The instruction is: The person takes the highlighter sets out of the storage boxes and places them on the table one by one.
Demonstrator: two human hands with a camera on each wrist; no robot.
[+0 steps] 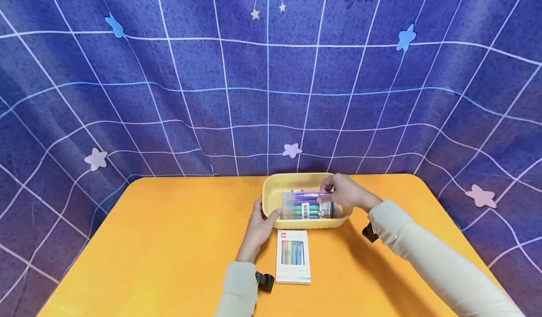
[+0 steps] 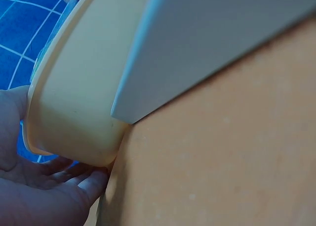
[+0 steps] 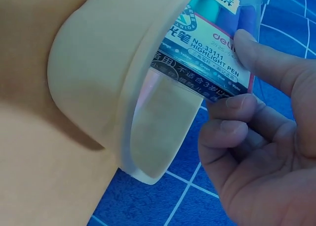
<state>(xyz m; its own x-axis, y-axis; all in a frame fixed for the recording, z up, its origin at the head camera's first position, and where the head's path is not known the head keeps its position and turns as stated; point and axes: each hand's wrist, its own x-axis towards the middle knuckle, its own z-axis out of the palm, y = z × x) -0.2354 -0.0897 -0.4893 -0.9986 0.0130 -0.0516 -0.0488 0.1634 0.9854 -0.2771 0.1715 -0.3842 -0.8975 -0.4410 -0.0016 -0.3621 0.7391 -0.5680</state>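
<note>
Reaching leftward from the right grip [image 1: 345, 192], the clear highlighter pack [image 1: 313, 207] lay across the mouth of the yellow basket [image 1: 313, 224], pinched at one end, thumb on top, fingers curled beneath, parted only by its thickness. Whether its far end rested on anything, I couldn't tell; unsupported, I judged, it might have drooped and slipped. The left grip [image 1: 259, 226] clasped a basket corner; loosened, a knock could have skidded the basket into the white pen box [image 1: 293, 274] just beside that grip on the worktop [image 1: 178, 241].
</note>
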